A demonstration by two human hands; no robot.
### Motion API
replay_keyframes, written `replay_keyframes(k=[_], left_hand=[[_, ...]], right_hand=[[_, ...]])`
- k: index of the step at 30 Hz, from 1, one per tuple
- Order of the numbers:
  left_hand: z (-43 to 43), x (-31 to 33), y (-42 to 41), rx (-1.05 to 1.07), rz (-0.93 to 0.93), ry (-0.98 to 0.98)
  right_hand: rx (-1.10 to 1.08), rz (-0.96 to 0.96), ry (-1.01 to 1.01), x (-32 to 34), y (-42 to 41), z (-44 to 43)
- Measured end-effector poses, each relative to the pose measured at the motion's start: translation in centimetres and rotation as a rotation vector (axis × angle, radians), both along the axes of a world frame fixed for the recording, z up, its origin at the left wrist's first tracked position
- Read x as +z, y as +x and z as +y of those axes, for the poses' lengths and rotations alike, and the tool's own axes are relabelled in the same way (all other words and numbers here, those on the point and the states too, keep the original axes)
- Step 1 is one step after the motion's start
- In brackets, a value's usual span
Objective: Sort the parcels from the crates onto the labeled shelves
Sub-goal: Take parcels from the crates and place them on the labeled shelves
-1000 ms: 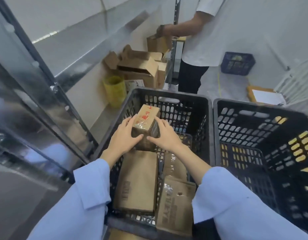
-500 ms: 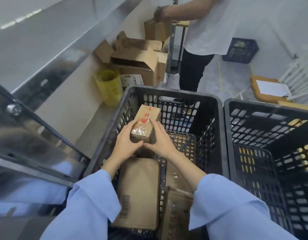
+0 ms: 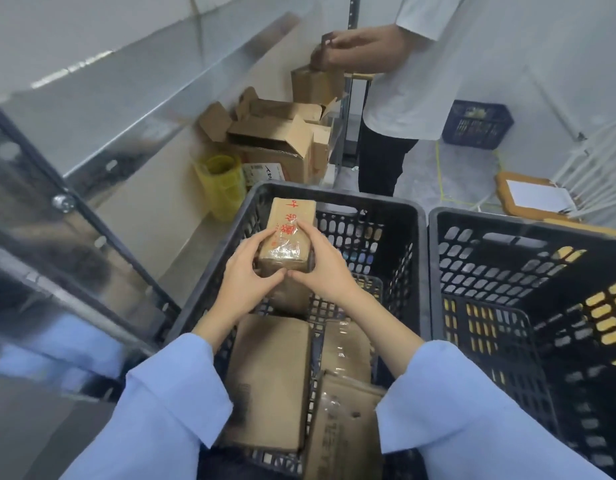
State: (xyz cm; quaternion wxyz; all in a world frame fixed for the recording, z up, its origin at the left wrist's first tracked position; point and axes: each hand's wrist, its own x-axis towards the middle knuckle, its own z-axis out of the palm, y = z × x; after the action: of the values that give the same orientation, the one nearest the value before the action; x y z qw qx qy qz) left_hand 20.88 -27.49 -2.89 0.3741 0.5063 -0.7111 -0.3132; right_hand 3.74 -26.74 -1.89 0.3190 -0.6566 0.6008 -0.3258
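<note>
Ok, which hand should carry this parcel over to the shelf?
Probably left. The left hand and right hand both grip the parcel above the crate, but the shelf runs along the left, so the left reaches it without crossing over.

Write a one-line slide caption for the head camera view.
Left hand and right hand hold a brown cardboard parcel with red writing over the left black plastic crate.

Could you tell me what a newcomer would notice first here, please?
The small parcel with red writing, gripped by the left hand and right hand over the black crate, at centre. More brown parcels lie in that crate; a second black crate stands to its right. Behind, a person in a white shirt handles a box.
</note>
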Motion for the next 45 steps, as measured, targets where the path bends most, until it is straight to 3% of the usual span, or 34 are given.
replay_keyframes(k=[11,22,27,36,45], left_hand=[[9.6,9.3,-0.4,0.153,-0.049,-0.277],[25.4,13.6,0.5,0.435,-0.041,-0.472],[31.9,14.6,2.2,0.553,-0.046,-0.479],[44.0,16.8,6.8,0.710,-0.089,-0.490],[55.4,17.3,10.8,0.811,-0.030,-0.371]], right_hand=[[0.177,-0.099,-0.240,9.4,-1.4,8.3],[0.461,-0.212,-0.336,13.5,-0.8,19.4],[0.634,-0.224,-0.323,14.1,0.5,23.2],[0.863,-0.437,-0.240,14.7,6.8,28.8],[1.039,-0.381,-0.231,14.7,14.2,33.8]])
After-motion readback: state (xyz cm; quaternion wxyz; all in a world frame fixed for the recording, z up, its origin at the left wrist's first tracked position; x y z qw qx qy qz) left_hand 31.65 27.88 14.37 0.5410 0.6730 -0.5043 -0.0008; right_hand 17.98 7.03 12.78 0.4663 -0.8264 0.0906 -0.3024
